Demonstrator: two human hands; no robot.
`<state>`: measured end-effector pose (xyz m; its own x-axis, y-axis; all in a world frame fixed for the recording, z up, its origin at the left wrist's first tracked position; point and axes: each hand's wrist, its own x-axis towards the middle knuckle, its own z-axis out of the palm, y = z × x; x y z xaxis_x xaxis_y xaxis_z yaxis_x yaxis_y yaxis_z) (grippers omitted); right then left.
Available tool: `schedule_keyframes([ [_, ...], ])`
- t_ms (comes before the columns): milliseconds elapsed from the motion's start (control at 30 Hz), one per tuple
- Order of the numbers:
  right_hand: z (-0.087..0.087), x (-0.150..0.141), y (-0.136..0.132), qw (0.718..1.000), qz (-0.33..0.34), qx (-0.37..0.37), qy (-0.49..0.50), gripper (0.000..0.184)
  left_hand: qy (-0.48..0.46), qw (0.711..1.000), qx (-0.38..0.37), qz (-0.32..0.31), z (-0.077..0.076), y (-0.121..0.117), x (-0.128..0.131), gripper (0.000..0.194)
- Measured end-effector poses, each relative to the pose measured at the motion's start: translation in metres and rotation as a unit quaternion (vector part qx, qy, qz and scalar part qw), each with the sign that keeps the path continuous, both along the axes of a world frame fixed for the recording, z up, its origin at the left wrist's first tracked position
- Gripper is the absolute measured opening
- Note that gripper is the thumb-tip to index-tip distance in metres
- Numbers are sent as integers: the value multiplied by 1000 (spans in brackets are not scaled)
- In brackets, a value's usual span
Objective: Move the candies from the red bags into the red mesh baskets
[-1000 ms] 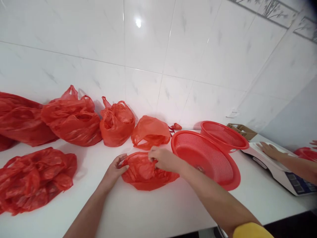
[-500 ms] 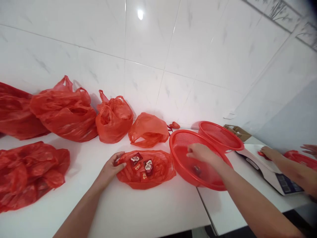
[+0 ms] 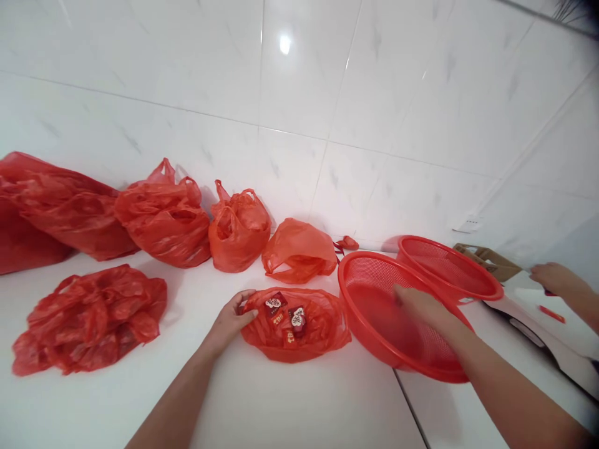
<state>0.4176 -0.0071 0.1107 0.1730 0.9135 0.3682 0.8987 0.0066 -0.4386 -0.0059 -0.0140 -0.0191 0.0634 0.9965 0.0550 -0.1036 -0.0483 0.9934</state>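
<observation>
My left hand [image 3: 238, 315] grips the left rim of an open red plastic bag [image 3: 309, 355] between thumb and fingers. Inside the bag lie several small packets, among them a dark red packet [image 3: 275, 303] with a white label and another labelled packet [image 3: 297, 319]. To the right, my right hand [image 3: 421, 312] reaches into a red plastic basket [image 3: 369, 340] with mesh sides. Its fingers are blurred and point down into the basket, so whatever they hold is hidden.
Filled red bags, including one [image 3: 241, 234], line the wall. A crumpled heap of red bags [image 3: 96, 318] lies left. Behind my basket stand a second red basket [image 3: 449, 268] and a cardboard box [image 3: 489, 259]. A co-worker's hand [image 3: 555, 279] is over a white scale [image 3: 528, 327] bearing a red item [image 3: 552, 313].
The view has swung left. My right hand has moved lower in the basket, and the dark item seen there before no longer shows. The co-worker's hand has moved back off the red item.
</observation>
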Motion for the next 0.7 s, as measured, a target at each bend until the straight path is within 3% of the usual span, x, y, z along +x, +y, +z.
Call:
schedule_keyframes([
  [100, 23, -39, -8, 993, 98, -5, -66, 4, -10, 1000, 8, 2, 0, 0, 0, 52],
  [200, 30, -102, -30, 972, 207, 41, -100, 15, -13, 1000, 14, 7, 0, 0, 0, 50],
  [300, 13, -153, -42, 933, 338, -11, -126, 20, -17, 1000, 17, 12, -1, -1, 1, 51],
  [367, -6, -170, -40, 909, 388, -22, -152, 23, -21, 1000, 19, 14, -1, -2, 1, 51],
  [500, -35, -159, -34, 902, 393, -30, -174, 27, -21, 1000, 17, 9, 0, -4, 1, 50],
  [700, -51, -96, -43, 930, 324, -12, -174, 27, -45, 999, 19, -17, 0, -4, 1, 46],
])
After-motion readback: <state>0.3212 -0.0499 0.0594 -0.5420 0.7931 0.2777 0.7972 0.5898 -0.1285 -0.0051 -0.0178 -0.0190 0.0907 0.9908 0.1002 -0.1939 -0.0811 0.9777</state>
